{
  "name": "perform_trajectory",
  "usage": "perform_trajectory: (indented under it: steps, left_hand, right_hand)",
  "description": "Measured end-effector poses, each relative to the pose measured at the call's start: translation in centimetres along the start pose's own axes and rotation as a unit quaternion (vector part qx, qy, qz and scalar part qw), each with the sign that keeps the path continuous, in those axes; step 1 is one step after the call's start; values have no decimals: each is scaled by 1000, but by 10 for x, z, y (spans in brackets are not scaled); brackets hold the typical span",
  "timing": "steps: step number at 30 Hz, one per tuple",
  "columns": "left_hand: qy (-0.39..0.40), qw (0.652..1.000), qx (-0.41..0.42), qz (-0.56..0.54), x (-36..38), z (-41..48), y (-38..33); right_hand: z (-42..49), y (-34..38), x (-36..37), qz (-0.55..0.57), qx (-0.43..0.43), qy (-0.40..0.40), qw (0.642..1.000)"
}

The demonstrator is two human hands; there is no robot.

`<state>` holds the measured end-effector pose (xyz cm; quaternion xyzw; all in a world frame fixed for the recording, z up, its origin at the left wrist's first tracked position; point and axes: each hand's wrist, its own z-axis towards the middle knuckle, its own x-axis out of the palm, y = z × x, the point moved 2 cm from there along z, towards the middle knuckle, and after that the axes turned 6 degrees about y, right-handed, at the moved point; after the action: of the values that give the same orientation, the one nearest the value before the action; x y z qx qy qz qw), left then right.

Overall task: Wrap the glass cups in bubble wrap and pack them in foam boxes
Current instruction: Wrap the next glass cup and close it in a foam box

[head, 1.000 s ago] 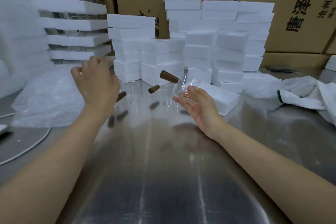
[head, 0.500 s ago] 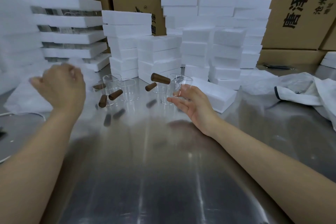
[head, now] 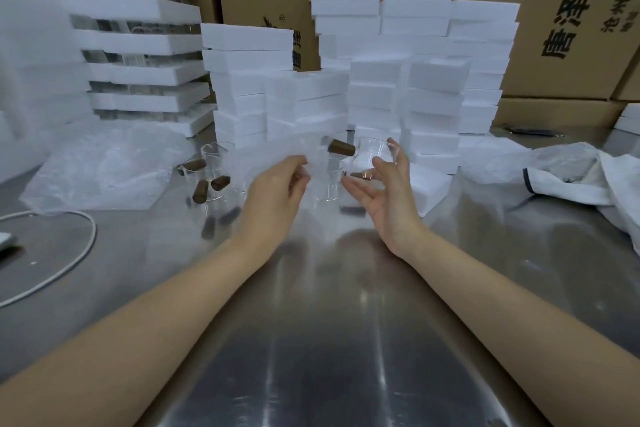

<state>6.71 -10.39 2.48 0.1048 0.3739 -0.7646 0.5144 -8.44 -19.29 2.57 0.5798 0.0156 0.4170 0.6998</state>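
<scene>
A pile of bubble wrap [head: 104,166] is laid on the steel table [head: 329,340] at the left. Just right of it, several glass cups [head: 207,177] with brown handles are stood together. The left hand [head: 277,187] is raised over the table with its fingers curled; a blurred sheet of bubble wrap [head: 270,152] appears to be pinched in them. One glass cup [head: 375,156] is held clear of the table by the right hand [head: 384,198], palm up, fingers cupped beneath it, thumb against its side. Stacked foam boxes [head: 381,87] are ranged behind both hands. A white cloth [head: 581,177] is heaped at the far right.
</scene>
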Motion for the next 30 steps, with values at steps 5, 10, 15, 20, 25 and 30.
perform_trajectory:
  steps: [5, 10, 15, 20, 25, 30]
  left_hand:
    - [-108, 985, -83, -106, -12, 4, 10]
    - [-157, 982, -14, -106, -18, 2, -2]
    - [-115, 984, 75, -109, -9, -5, -22]
    - [-120, 987, 43, -99, -10, -7, -24]
    - [-83, 988, 123, -53, -11, -11, -35]
    - [-33, 961, 275, 19, -4, -17, -50]
  right_hand:
    - [-5, 7, 0, -193, -126, -16, 973]
    - [-12, 1, 7, -335, -158, 19, 929]
    - [-16, -3, 10, -482, -167, 10, 860]
    - [-17, -7, 19, -508, -173, 53, 842]
    - [-16, -12, 19, -512, -125, 101, 844]
    - [-12, -18, 15, -461, -107, 121, 873]
